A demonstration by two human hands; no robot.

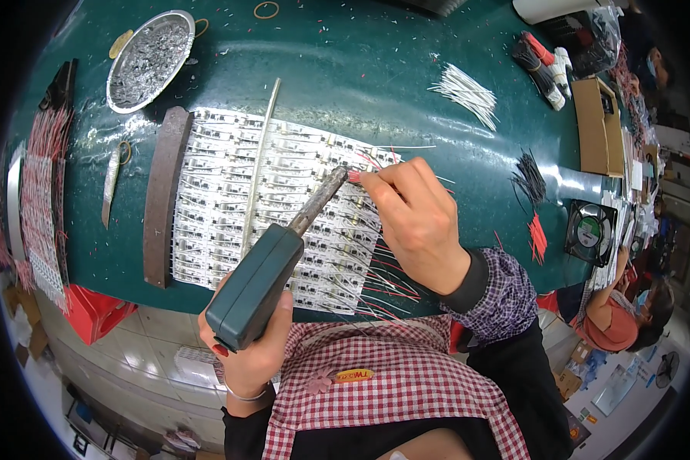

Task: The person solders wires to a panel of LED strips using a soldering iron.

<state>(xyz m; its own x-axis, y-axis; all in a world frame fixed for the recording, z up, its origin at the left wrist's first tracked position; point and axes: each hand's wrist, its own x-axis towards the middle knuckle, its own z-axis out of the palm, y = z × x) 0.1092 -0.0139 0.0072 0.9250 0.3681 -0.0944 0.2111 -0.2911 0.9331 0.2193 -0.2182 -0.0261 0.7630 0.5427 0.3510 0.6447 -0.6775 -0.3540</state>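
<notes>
My left hand [262, 354] is wrapped round a dark green soldering gun [254, 282], whose worn metal barrel slants up and to the right. Its tip meets the upper right part of a white circuit board panel [213, 184] with rows of small black parts. Just right of that tip, my right hand [418, 222] pinches red wires [354, 177] at the panel's edge; how many is hidden by the fingers. Red, black and white wires stick out along the panel's right side. A thin pale strip [261, 157] lies across the panel, and a brown bar [167, 199] lies along its left edge.
A metal dish of solder scraps [150, 63] stands at the far left, with a wrapped blade [112, 184] below it. Wired boards [43, 203] are stacked at left. Rightward lie white wires [466, 93], black wires [529, 180], a fan [590, 232] and a cardboard box [596, 130]. Another person [617, 318] works at right.
</notes>
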